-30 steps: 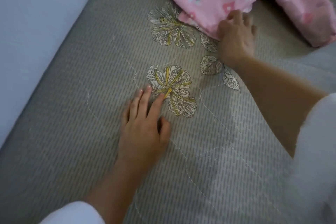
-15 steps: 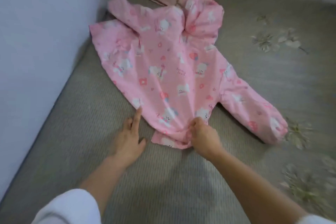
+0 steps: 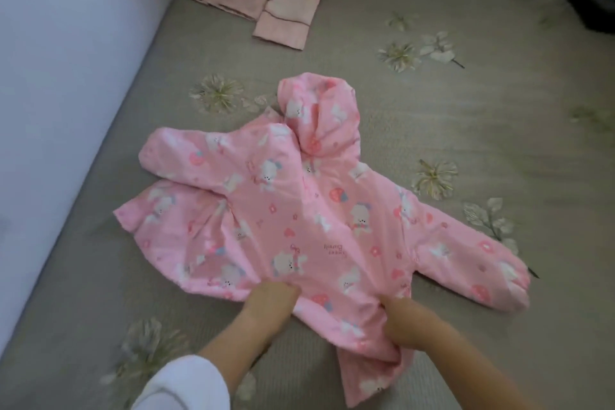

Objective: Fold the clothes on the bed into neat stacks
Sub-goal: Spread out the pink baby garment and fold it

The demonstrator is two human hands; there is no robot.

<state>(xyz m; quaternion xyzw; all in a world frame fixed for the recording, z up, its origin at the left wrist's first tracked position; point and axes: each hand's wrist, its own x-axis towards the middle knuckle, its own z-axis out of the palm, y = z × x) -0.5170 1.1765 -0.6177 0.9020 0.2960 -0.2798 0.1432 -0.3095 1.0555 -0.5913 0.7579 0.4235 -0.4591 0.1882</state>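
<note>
The pink hooded jacket (image 3: 299, 210) lies spread on the grey flowered bed (image 3: 466, 130), its near hem pinched by the left hand (image 3: 269, 304) and right hand (image 3: 404, 323). Beige clothes (image 3: 266, 0) lie beyond, near the wall (image 3: 56, 83).

Two bare hands of mine in the head view, nothing on either one: no rings, no watch, no gloves that I can make out. My left hand (image 3: 270, 301) comes off a bare forearm, and near the bottom edge a white sleeve (image 3: 181, 383) is pushed up, soft and bunched at its end. My right hand (image 3: 404, 323) runs back along a bare forearm to the near right corner, with no cuff in sight there. Both are slightly blurred
</note>
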